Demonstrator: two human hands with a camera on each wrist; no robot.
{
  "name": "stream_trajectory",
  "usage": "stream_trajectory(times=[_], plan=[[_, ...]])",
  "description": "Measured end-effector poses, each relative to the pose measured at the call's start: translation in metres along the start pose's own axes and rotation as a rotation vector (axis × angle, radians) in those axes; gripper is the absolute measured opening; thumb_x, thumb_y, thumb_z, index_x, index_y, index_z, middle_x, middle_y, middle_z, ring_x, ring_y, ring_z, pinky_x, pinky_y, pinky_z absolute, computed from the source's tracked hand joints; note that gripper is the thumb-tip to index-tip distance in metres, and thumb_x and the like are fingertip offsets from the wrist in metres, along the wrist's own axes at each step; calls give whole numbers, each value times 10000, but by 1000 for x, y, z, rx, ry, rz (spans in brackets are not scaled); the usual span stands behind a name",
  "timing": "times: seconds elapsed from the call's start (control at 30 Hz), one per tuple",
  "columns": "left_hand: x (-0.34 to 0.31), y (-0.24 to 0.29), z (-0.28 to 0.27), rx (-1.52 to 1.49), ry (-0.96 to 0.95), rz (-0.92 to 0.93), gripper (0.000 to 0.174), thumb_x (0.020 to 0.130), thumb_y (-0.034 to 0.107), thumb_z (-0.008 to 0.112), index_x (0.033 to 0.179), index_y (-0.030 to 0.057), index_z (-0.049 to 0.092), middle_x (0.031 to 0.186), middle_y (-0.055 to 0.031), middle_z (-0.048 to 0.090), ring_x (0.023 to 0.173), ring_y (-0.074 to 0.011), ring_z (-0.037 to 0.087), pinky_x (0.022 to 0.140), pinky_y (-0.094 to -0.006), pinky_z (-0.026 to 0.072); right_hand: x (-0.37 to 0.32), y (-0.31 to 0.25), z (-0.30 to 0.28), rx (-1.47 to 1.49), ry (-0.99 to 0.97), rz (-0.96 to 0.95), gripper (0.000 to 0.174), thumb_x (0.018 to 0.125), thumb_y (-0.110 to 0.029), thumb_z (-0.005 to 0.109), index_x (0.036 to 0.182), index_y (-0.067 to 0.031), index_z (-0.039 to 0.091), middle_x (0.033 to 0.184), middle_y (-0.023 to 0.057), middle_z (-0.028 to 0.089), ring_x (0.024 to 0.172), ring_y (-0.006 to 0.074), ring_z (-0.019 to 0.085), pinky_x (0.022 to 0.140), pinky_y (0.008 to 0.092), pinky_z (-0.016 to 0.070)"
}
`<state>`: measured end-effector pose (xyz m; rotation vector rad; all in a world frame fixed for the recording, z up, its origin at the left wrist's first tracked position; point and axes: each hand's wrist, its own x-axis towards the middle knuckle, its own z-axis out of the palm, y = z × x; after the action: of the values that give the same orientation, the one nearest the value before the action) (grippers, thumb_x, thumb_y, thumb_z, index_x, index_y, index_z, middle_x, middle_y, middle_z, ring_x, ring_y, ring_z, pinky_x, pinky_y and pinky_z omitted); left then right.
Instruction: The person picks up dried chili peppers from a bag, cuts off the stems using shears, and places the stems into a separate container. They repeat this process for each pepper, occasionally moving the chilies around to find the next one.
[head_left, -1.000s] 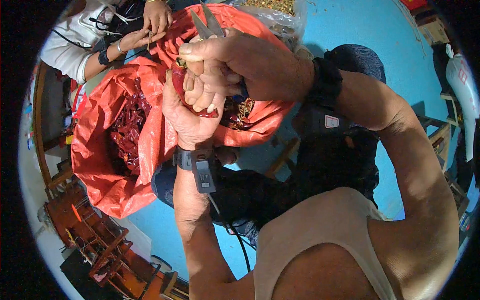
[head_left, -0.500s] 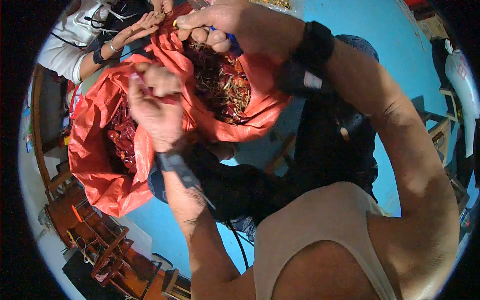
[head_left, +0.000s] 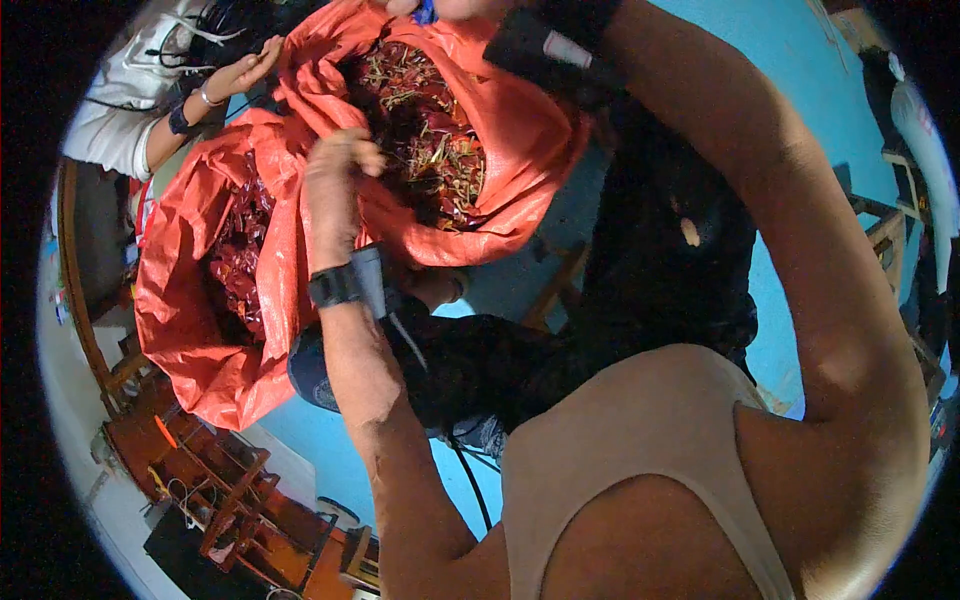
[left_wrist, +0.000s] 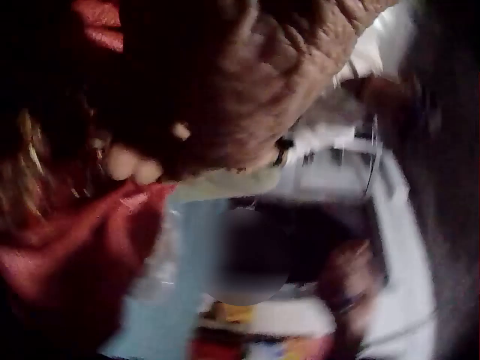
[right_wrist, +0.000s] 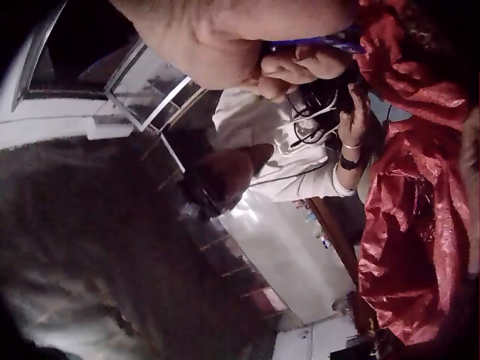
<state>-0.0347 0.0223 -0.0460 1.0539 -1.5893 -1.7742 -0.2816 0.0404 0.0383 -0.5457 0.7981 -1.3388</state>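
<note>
In the head view my left hand (head_left: 335,185) is over the fold between two red sacks, fingers loosely bent toward the right-hand sack (head_left: 525,130), nothing visible in them. The left wrist view shows its fingertips (left_wrist: 135,165) beside the red sack cloth, the palm dark. My right hand (head_left: 470,8), cut off by the top edge, grips scissors by their blue handles (head_left: 425,12); in the right wrist view its fingers curl round the handle (right_wrist: 322,41), blades unseen. Dried red chilies (head_left: 238,265) fill the left-hand sack (head_left: 175,330); the other holds red pieces and pale stems (head_left: 460,170).
Another person's hand (head_left: 245,75) reaches in at the upper left, beside the sacks. Blue floor (head_left: 745,60) lies behind and to the right. Wooden furniture (head_left: 235,500) stands at the lower left, and a white sack (head_left: 920,160) at the far right.
My hands have moved apart. The red chili that my left hand held is no longer seen in it, and that hand has moved right from the left-hand sack. My right hand has risen with the scissors.
</note>
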Motion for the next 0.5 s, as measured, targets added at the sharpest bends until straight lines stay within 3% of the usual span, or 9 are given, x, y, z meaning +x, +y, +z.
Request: stream_trajectory(times=[0.03,0.07,0.1,0.13,0.17,0.2,0.27,0.37,0.5], plan=[[5,-22,2,319,-152,15,144,828,129,491,849,12,573,701,-73,584,622,-158,549,590,-279,447,-12,1,9,-84,-16,-10,157,837,-155,472,714,-73,422,581,-21,372,421,67,293,359,210,204],[15,-73,-10,713,-210,266,157,805,174,527,836,35,593,714,-99,606,654,-224,579,630,-330,461,-20,2,13,-168,-31,-18,166,832,-156,484,705,-70,421,582,-16,377,420,70,299,355,216,213],[7,-67,-1,1315,-345,196,173,784,214,546,888,84,591,805,-117,608,740,-299,580,683,-373,463,-22,3,12,-205,-38,1,167,820,-156,504,699,-48,462,572,-6,394,409,80,323,347,225,244],[3,-86,0,1621,-378,148,183,784,240,535,916,124,583,868,-121,594,803,-319,564,693,-395,465,-40,2,11,-296,-132,-173,172,806,-161,514,722,-11,508,586,30,457,407,98,385,347,227,288],[0,-102,-1,1737,-502,42,184,778,231,526,933,143,574,891,-123,572,860,-302,546,699,-399,466,-41,1,11,-322,-108,-183,186,801,-169,520,724,0,524,582,46,479,411,107,413,349,229,305],[-2,-112,-3,1739,-511,46,184,778,231,526,933,143,574,891,-123,572,860,-302,546,699,-399,466,-39,0,10,-347,-85,-194,201,797,-177,526,727,11,540,578,61,502,415,116,441,351,230,321],[-6,-131,-8,1690,-369,296,161,767,209,515,893,130,577,860,-114,567,884,-298,527,692,-405,464,-36,-2,8,-412,-83,-208,208,794,-177,525,715,13,545,565,75,528,424,141,483,373,246,364],[-2,-116,7,1550,-284,320,94,724,139,540,808,106,565,842,-106,559,875,-303,514,701,-385,448,-34,0,8,-630,-101,-362,244,838,-158,470,671,5,542,558,88,518,481,179,502,479,292,402],[8,-67,14,1262,-208,409,62,708,71,550,764,97,546,778,-104,565,794,-320,526,707,-389,425,-26,4,14,-703,-112,-338,209,812,-188,492,710,-18,558,573,67,531,501,160,508,479,279,402]])
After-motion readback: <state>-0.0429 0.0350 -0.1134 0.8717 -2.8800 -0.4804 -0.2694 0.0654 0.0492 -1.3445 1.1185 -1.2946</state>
